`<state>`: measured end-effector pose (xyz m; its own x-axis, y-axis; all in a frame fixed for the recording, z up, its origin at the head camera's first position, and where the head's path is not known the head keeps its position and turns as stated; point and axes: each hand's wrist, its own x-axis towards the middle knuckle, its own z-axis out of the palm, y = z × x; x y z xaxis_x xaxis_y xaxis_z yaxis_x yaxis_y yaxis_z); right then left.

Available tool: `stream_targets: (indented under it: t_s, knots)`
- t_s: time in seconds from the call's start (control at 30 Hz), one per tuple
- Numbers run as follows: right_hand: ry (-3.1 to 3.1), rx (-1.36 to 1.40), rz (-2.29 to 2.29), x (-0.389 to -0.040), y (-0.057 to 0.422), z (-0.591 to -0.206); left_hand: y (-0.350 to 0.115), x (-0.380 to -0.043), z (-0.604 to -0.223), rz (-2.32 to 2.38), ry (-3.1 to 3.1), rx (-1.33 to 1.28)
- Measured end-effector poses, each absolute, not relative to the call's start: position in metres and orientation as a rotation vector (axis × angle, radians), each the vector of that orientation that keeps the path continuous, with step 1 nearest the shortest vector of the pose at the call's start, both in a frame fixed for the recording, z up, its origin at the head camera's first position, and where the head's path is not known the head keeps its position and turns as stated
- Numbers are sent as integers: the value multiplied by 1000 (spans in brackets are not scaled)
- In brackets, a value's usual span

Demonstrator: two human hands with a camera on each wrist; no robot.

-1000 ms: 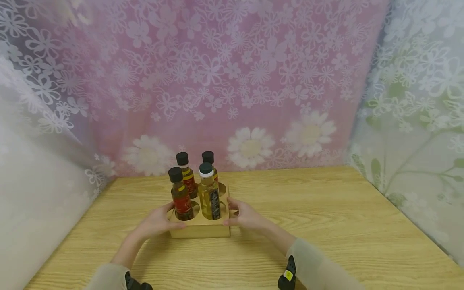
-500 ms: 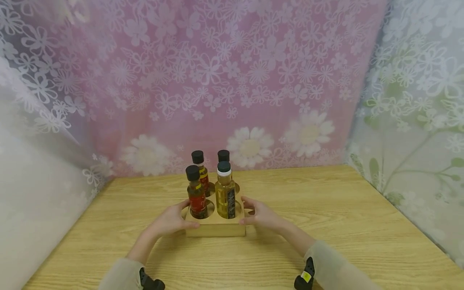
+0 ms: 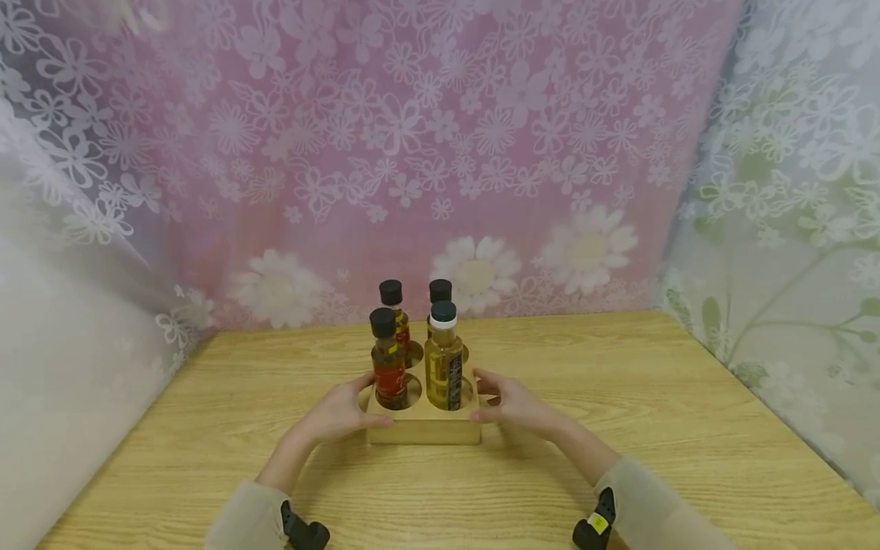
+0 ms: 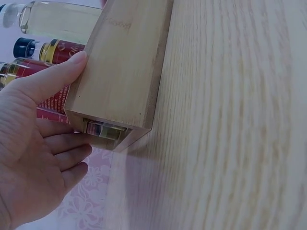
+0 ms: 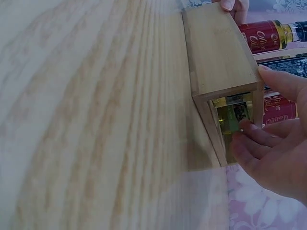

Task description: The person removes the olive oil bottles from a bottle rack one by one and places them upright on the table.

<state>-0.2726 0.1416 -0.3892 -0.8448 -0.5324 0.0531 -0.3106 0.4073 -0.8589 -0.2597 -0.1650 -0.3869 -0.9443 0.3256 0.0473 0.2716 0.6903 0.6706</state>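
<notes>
The left hand [image 3: 337, 411] pinches the near left corner of the wooden rack [image 3: 424, 431], which bears four bottles [image 3: 444, 370] and sits on the table [image 3: 653, 428] between both hands, front edge running crosswise; the right hand [image 3: 516, 409] pinches the right end, equally near.

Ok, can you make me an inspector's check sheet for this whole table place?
Surface: wood-grain table
Job's things: wooden rack holding four dark-capped bottles: red-labelled bottle front left, yellow bottle front right, back left bottle and partly hidden back right bottle
Clutter: nothing seen
Hands: left hand grips the rack's left end, right hand its right end; black devices on both wrists
Cables: nothing seen
Surroundings: pink flowered cloth behind, paler left cloth, green-leaved right cloth
</notes>
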Motion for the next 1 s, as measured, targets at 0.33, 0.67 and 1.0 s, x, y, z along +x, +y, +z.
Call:
stream_targets:
  t_s: [0.33, 0.67, 1.0]
  knots:
    - [2588, -809, -1284, -274, 147, -379, -163, -259, -390, 1237, 2753, 493]
    - [2671, -822, -1484, -278, 137, -361, -163, -260, -394, 1339, 2709, 446]
    - [2642, -733, -1578, -275, 109, -349, -163, -260, -396, 1376, 2697, 442]
